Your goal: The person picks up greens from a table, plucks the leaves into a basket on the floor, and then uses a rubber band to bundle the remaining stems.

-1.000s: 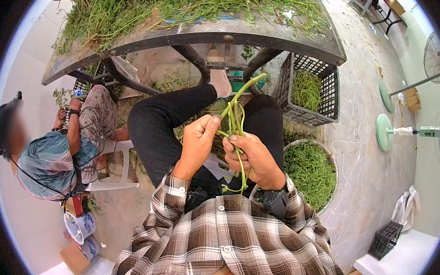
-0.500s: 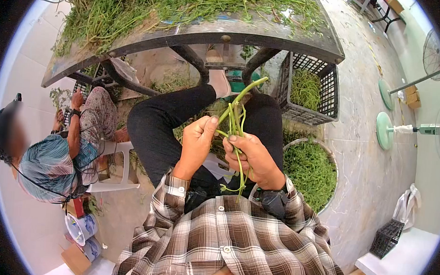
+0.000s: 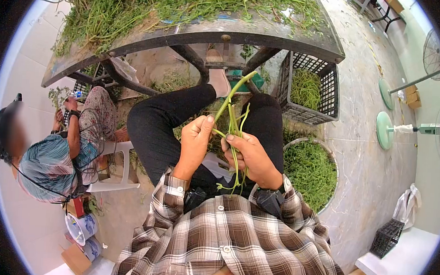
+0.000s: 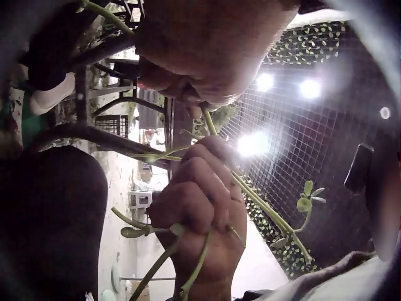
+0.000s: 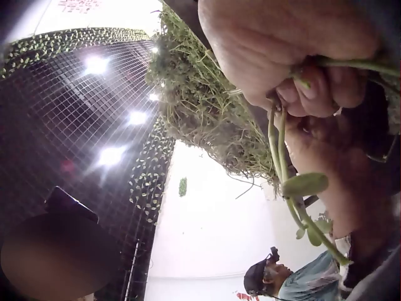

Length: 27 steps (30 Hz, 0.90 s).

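In the head view my left hand (image 3: 195, 143) pinches a thick green stem (image 3: 240, 86) between thumb and forefinger; the stem slants up and to the right. Beside it, my right hand (image 3: 251, 159) grips a small bunch of thinner green stems (image 3: 232, 119), thumb on top. The tail of this bunch, with a few small leaves, hangs below the fingers toward my lap. Both hands are close together over my thighs. From the left wrist, the right hand's curled fingers (image 4: 200, 182) show with stems sticking out on both sides. Round leaves (image 5: 305, 184) dangle beneath in the right wrist view.
A heap of leafy greens (image 3: 187, 7) covers the table (image 3: 206, 30) ahead. Under its right end is a black crate (image 3: 307, 113) with cut stems (image 3: 306, 90); a round basket of leaves (image 3: 309, 170) stands by my right leg. Another person (image 3: 59, 165) sits at left. Green-based fans (image 3: 383, 131) stand right.
The thick stem in my left hand has swung left and up, apart from the bunch. My right hand has shifted slightly left with its stems. The other person's raised hand has come down.
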{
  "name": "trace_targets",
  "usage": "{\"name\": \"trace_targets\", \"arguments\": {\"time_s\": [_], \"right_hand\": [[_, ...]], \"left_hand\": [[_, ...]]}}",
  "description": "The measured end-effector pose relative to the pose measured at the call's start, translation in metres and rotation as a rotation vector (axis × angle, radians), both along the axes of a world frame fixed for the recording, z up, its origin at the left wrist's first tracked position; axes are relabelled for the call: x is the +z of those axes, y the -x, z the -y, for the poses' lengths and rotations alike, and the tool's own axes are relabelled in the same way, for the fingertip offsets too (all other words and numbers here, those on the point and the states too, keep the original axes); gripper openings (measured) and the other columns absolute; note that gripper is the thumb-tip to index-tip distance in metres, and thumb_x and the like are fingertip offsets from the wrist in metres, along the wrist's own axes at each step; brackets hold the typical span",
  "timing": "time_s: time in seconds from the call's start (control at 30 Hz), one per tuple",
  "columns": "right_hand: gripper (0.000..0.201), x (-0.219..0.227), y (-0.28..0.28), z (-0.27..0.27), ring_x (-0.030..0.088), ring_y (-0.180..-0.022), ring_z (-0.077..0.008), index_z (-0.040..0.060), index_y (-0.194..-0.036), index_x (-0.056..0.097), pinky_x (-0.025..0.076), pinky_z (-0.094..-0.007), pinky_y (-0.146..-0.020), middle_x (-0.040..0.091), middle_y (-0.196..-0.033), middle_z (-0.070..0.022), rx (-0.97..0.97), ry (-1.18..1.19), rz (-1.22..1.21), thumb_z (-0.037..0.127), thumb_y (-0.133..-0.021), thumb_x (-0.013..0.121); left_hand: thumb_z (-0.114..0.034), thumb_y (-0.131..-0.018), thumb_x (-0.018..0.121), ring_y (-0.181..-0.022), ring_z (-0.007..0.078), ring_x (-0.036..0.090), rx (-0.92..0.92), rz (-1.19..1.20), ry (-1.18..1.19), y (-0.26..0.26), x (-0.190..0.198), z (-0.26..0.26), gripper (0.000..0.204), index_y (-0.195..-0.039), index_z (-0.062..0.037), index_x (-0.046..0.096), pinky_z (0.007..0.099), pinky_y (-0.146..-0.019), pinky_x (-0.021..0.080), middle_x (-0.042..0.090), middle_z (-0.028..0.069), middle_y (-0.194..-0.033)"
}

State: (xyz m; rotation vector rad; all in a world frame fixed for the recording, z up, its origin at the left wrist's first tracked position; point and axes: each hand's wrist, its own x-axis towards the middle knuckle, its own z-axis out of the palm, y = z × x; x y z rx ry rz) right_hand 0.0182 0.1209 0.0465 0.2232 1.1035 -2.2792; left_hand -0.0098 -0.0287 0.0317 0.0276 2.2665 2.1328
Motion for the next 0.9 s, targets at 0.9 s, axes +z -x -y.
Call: {"name": "trace_targets", "arguments": {"time_s": [0.9], "right_hand": [[0.022,-0.02,0.001,0.0,0.027,-0.039,-0.003,0.0035,-0.08,0.052,0.021,-0.0193,-0.037,0.032,-0.05,0.0073,0.002,0.019,0.006,0.021,-0.092,0.046]], "left_hand": [[-0.03,-0.093,0.049,-0.052,0.0019,0.031,-0.001,0.112,-0.043,-0.002,-0.011,-0.002,0.034,-0.067,-0.0071,0.051,0.0207,-0.046,0.025,0.037,-0.0072,-0.057]]}}
